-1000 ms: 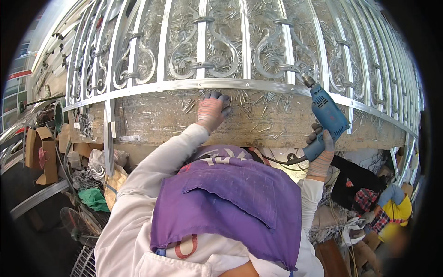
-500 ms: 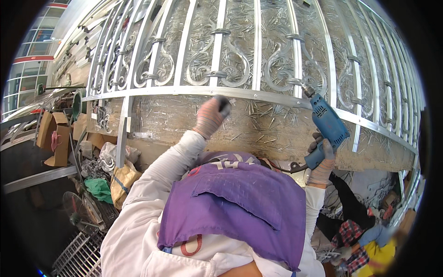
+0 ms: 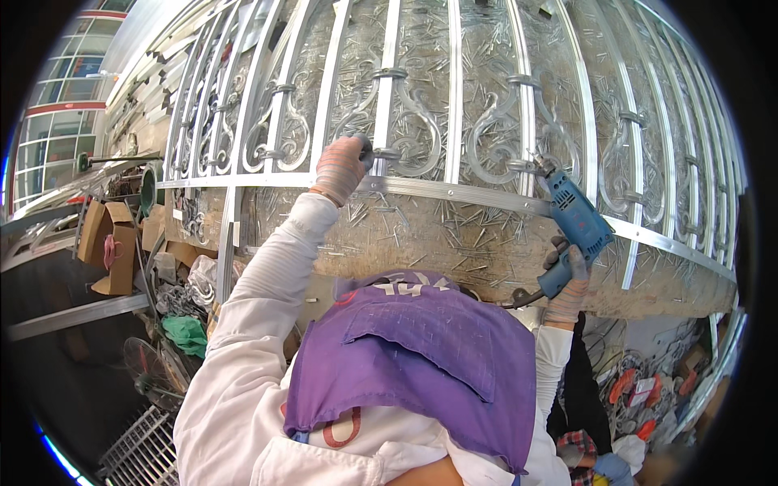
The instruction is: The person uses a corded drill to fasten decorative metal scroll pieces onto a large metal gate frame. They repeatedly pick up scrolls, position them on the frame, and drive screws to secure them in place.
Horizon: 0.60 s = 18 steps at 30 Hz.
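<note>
My right hand (image 3: 570,279), in a striped glove with grey fingertips, grips the handle of a blue power drill (image 3: 579,212). The drill's chuck points away from me, over the lower rail and close to a scroll's collar. A silvery metal railing (image 3: 454,188), with upright bars and curled scroll ornaments, lies flat across the bench. My left hand (image 3: 340,168) reaches over its lower rail, beside a scroll ornament (image 3: 417,134). Its fingers are curled; whatever they may hold is hidden.
Many loose screws or rivets (image 3: 478,239) litter the wooden bench (image 3: 356,255). To the left are a cardboard box (image 3: 121,243), a green plastic bag (image 3: 185,334) and a fan (image 3: 146,364). Another person's plaid sleeve (image 3: 577,444) shows at lower right.
My left hand has moved away from me and slightly left, from before the lower rail to over it. The drill stays nearly in place. The other person has shifted lower in view.
</note>
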Each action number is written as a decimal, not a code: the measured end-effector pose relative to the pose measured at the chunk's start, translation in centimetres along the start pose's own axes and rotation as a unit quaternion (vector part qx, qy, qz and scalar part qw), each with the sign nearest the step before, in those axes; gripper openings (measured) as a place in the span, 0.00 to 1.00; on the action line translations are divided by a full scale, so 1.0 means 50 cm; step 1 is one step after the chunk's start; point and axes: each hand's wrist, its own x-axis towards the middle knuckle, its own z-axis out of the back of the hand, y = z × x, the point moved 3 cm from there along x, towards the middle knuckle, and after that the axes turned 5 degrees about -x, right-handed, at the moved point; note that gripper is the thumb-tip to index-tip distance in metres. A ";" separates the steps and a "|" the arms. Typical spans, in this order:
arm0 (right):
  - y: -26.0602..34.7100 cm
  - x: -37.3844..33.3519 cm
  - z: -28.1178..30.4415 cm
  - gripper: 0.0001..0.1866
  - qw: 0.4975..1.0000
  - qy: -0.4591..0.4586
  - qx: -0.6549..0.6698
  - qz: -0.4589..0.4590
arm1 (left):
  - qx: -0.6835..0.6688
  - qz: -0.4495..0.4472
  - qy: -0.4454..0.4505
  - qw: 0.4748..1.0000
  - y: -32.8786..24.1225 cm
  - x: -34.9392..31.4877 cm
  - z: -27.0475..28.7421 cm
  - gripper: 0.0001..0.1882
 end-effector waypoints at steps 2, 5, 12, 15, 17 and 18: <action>-0.015 0.008 0.012 0.24 1.000 -0.011 0.018 -0.006 | 0.048 -0.008 0.035 0.998 -0.007 0.011 0.002 0.11; -0.026 0.018 0.017 0.25 0.998 -0.027 0.058 -0.014 | 0.097 0.002 0.122 0.988 -0.024 0.036 0.001 0.12; -0.032 0.041 0.032 0.27 0.996 -0.019 0.087 -0.017 | 0.010 -0.022 -0.017 1.000 -0.086 -0.026 0.026 0.20; -0.034 0.048 0.033 0.27 0.998 -0.002 0.067 -0.012 | -0.171 -0.188 0.008 0.967 -0.132 -0.103 -0.018 0.18; -0.024 0.048 0.024 0.27 0.999 0.005 0.053 -0.012 | -0.142 -0.240 0.181 0.943 -0.181 -0.155 -0.081 0.17; -0.023 0.052 0.023 0.27 0.999 0.005 0.050 -0.010 | -0.123 -0.235 0.198 0.944 -0.190 -0.173 -0.120 0.17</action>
